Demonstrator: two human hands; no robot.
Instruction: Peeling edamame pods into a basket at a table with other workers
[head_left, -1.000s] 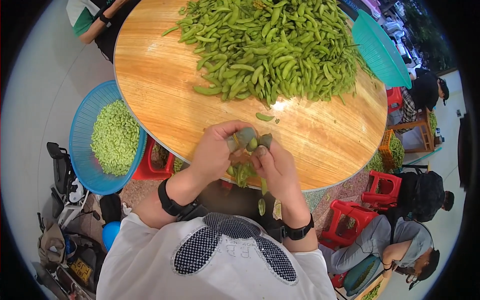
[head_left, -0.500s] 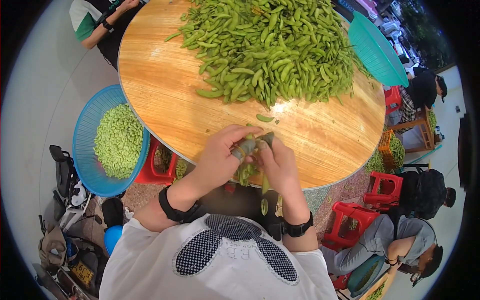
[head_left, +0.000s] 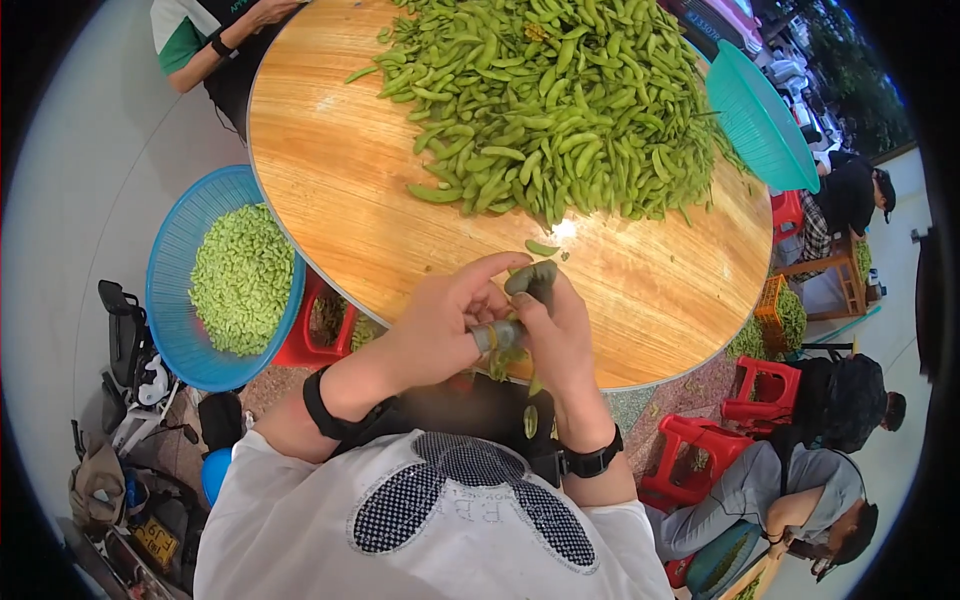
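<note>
Both my hands meet over the near edge of the round wooden table [head_left: 340, 190]. My left hand [head_left: 440, 318] is curled, with a grey cover on its thumb [head_left: 495, 335]. My right hand [head_left: 562, 335] is closed beside it, a grey cover [head_left: 535, 280] over its forefinger. Whatever the fingers pinch is hidden. Green pods [head_left: 507, 362] show just below the hands, and an opened pod [head_left: 530, 421] appears lower, by my lap. One loose soybean pod [head_left: 541, 247] lies beyond my fingertips. Farther off is a large heap of soybean pods [head_left: 560, 120].
At left, a blue basket [head_left: 165, 300] holds shelled beans [head_left: 238, 280], beside a red stool [head_left: 305, 340]. A teal basket [head_left: 760, 120] leans at the table's far right. Red stools [head_left: 690, 455] and seated people [head_left: 800, 500] are on the right; another person [head_left: 205, 65] stands far left.
My hands have shifted slightly against each other, and the green pod that showed between my fingertips is out of sight. The whole view has moved a little.
</note>
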